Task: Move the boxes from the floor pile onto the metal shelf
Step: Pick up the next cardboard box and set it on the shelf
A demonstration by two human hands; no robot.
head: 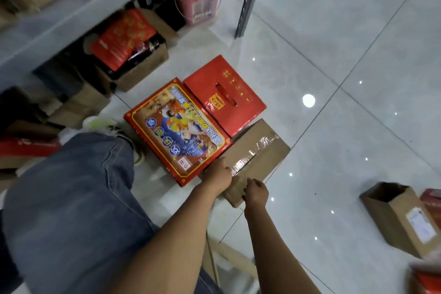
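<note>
On the tiled floor (334,59) just in front of the metal shelf (78,7), I have both hands on the taped cardboard box (257,153). My left hand (218,174) is laid over its near left corner with the fingers wrapped onto the top; my right hand (256,190) curls round the near edge. I judge both to be grasping it, though the undersides are hidden.

The glossy tape across the lid could let my fingers slide as I lift, and the box lies touching the picture box (176,131) and the red box (224,95), so a crooked pull might drag or tip them. My knee (78,174) crowds the left side.

Open floor lies to the right and beyond. The shelf edge overhangs on the left, and its upright post (248,2) stands near, so I would lift clear before swinging leftward.
</note>
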